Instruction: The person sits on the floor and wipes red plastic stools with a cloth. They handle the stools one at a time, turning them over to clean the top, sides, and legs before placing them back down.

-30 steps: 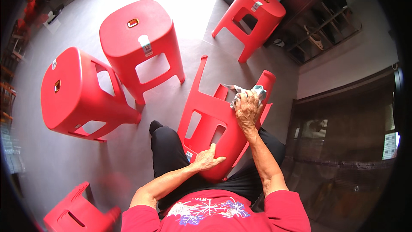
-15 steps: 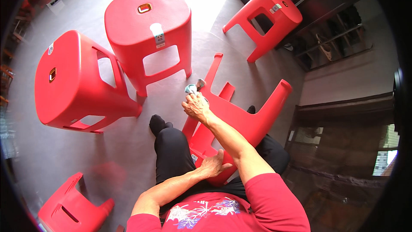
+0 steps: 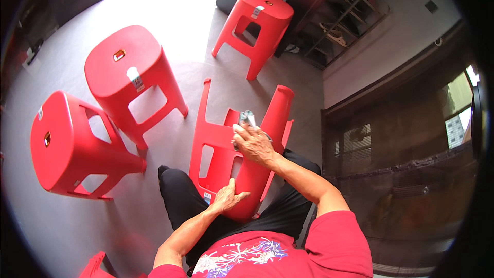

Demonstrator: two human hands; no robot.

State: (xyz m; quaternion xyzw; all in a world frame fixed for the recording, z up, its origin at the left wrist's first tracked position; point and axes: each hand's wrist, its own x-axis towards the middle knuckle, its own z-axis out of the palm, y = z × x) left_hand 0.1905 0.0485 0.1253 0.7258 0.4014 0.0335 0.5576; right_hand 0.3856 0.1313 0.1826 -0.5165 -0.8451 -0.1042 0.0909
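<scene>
A red stool [image 3: 257,188] is held tipped over at the lap, its feet pointed away from the body. A crumpled grey-white cloth [image 3: 248,118] is grasped in the right hand [image 3: 253,145], against the stool. The left hand [image 3: 225,198] is laid near the seat end; whether its fingers are curled around an edge cannot be told.

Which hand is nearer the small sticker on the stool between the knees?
Left. The left hand lies on the stool, just right of the sticker; the right hand is farther up, gripping the cloth.
</scene>
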